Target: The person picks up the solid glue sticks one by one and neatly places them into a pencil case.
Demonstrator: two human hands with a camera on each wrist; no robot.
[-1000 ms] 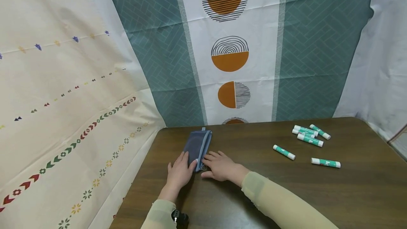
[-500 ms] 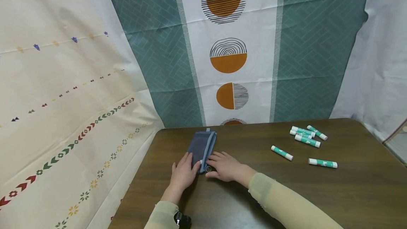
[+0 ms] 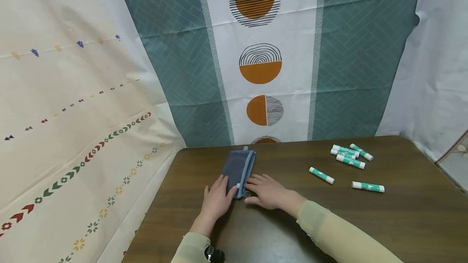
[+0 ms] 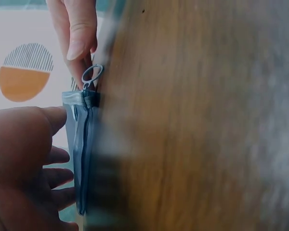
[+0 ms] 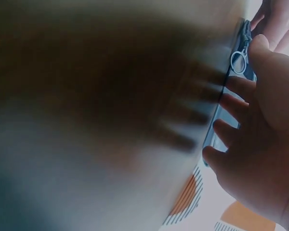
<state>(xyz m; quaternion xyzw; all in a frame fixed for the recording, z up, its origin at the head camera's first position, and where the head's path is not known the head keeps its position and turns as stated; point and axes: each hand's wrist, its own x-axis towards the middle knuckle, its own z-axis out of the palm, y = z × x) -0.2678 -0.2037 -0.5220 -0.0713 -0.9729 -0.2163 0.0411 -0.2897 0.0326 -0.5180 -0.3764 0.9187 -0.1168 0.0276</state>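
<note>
A flat blue-grey zip pouch (image 3: 238, 169) lies on the table, its zip along the right side and a metal ring (image 3: 247, 194) on the pull at the near end. My left hand (image 3: 216, 203) rests along its left side, fingers extended, with the thumb over the near corner. From the other side my right hand (image 3: 268, 193) reaches the zip edge with loosely straight fingers. In the left wrist view, the pull ring (image 4: 92, 74) sticks out from the pouch's end, below the right hand's thumb. The right wrist view has the right fingers (image 5: 236, 107) spread alongside the pouch.
Several green-and-white glue sticks lie on the brown table (image 3: 409, 214): a cluster (image 3: 350, 161) at the back right, one single stick (image 3: 321, 175) nearer the middle and another (image 3: 367, 186) to the right. Printed cloths hang behind and at the left.
Both hands and the pouch between them have slid to the right across the table. The glue sticks shift slightly left in view as the head camera turns.
</note>
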